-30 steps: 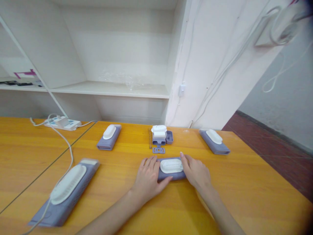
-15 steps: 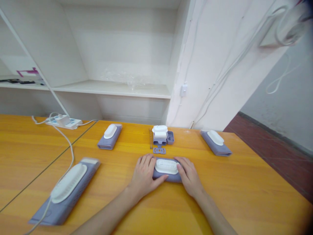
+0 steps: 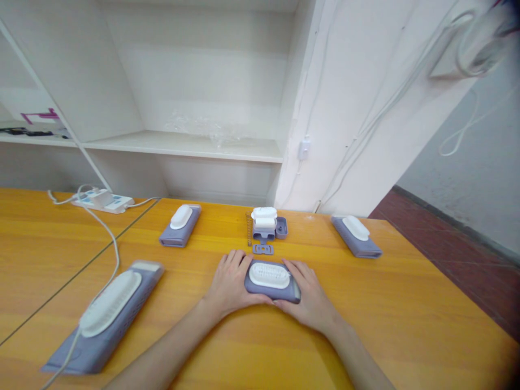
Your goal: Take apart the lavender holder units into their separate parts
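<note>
A purple-grey flat case with a white oval, bumpy-topped piece on it sits on the table in front of me. My left hand wraps its left end, fingers at the far side and thumb along the near edge. At the right end my right hand grips it the same way, the two thumb tips almost meeting in front. Just beyond lie a flat purple-grey plate with cut-outs, a coil spring, a small purple-grey cup and a stack of white and purple-grey parts.
Similar cases stand at the back left, back right and near left. A white cable crosses the near-left one from a power strip. Behind the wooden table, a white shelf holds clear plastic wrap.
My right thumb has come down from the white oval piece to the near edge of the case. The case is slightly turned, its right end nearer to me.
</note>
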Action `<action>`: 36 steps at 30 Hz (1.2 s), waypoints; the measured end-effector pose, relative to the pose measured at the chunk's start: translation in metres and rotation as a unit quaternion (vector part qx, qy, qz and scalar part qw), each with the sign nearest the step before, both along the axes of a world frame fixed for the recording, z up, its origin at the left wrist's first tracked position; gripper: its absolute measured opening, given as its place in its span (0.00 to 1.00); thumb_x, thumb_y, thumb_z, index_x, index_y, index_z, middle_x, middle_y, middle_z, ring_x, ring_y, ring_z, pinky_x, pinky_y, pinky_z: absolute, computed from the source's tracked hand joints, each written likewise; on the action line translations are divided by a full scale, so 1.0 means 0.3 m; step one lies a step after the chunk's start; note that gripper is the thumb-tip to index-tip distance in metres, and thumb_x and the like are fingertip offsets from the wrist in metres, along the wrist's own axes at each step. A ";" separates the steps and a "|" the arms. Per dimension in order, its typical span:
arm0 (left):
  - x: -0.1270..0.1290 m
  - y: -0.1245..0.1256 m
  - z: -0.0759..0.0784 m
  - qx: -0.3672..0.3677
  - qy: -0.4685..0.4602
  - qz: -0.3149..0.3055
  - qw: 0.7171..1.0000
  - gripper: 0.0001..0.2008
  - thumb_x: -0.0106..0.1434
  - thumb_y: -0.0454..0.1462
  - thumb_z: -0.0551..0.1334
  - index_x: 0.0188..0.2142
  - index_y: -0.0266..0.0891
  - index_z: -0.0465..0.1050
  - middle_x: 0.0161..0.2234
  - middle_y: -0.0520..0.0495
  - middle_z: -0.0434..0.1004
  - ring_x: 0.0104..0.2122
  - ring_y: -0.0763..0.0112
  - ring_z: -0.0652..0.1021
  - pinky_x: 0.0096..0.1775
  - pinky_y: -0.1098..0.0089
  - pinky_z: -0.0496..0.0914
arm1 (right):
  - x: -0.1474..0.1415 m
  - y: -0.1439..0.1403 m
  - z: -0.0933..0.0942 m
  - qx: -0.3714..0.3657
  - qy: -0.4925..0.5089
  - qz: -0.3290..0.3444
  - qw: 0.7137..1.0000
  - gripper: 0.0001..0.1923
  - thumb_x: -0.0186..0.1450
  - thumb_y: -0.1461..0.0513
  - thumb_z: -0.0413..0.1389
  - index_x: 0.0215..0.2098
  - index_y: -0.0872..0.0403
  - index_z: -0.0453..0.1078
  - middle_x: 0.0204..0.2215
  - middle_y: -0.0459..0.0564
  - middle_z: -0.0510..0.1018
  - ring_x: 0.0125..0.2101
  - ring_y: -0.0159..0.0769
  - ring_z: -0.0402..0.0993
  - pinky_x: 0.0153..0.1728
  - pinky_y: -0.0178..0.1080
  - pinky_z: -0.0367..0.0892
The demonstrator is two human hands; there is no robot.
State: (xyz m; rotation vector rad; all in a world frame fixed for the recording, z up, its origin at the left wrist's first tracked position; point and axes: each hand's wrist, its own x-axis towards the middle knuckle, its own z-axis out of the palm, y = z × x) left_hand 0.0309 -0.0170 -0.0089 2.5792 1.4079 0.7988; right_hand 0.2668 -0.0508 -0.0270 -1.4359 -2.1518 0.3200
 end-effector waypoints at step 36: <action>-0.059 0.054 -0.008 -0.018 -0.051 -0.067 0.996 0.41 0.42 0.58 0.68 0.51 0.41 0.65 0.44 0.43 0.69 0.43 0.57 0.70 0.46 0.57 0.67 | 0.043 0.036 -0.024 -0.028 0.067 -0.055 0.996 0.39 0.49 0.51 0.65 0.55 0.52 0.59 0.52 0.55 0.67 0.53 0.49 0.63 0.54 0.51 0.59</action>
